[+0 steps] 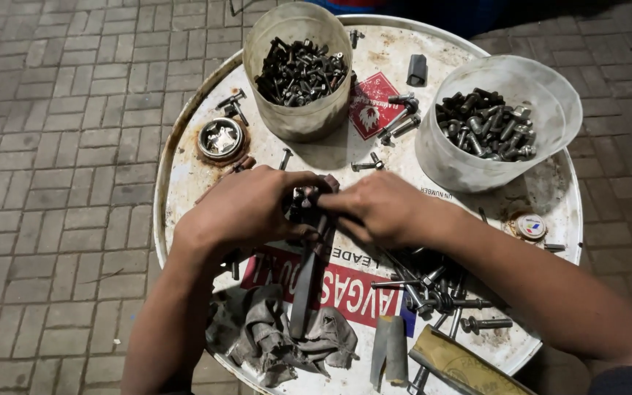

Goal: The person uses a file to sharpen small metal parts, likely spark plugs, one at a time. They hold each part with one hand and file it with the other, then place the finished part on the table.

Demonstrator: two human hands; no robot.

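Observation:
Both my hands meet over the middle of a white drum lid [184, 183]. My left hand [239, 208] wraps around a dark bolt [300, 203] held upright. My right hand [378, 208] pinches the top of the same bolt from the right side. A long dark wrench-like tool [305, 285] runs from under my hands down toward the lid's near edge. How the tool connects to the bolt is hidden by my fingers.
Two translucent plastic tubs of dark bolts stand at the back, one left [298, 69], one right [488, 124]. A small metal cap [221, 139] lies at the left. Loose bolts [433, 289], a grey rag [272, 336] and a cardboard piece [462, 362] lie near. Brick paving surrounds the drum.

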